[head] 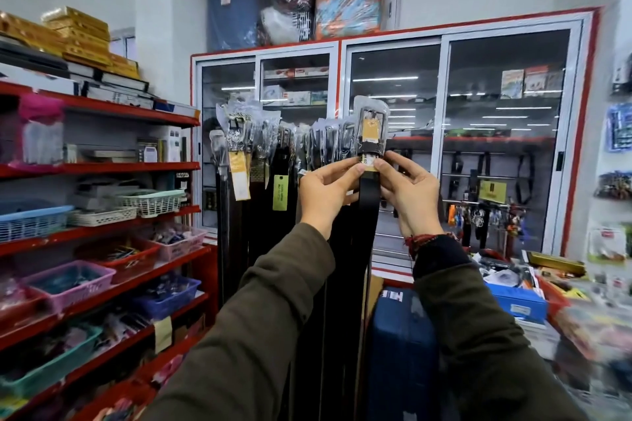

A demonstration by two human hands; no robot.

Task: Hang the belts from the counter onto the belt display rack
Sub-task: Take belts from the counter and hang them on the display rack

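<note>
I hold a black belt (369, 195) upright in front of me, its plastic-wrapped buckle with a yellow tag at the top. My left hand (326, 193) pinches it from the left just below the buckle, and my right hand (408, 193) pinches it from the right at the same height. The strap hangs straight down between my forearms. Just behind and to the left, the belt display rack (273, 143) carries several dark belts with wrapped buckles and yellow and green tags. The held buckle sits at the right end of that row, slightly higher than the others.
Red shelves (102, 167) with baskets and boxes fill the left side. A glass-door cabinet (444, 133) stands behind the rack. A blue suitcase (400, 352) stands below my right arm. The cluttered counter (547, 290) lies at the right.
</note>
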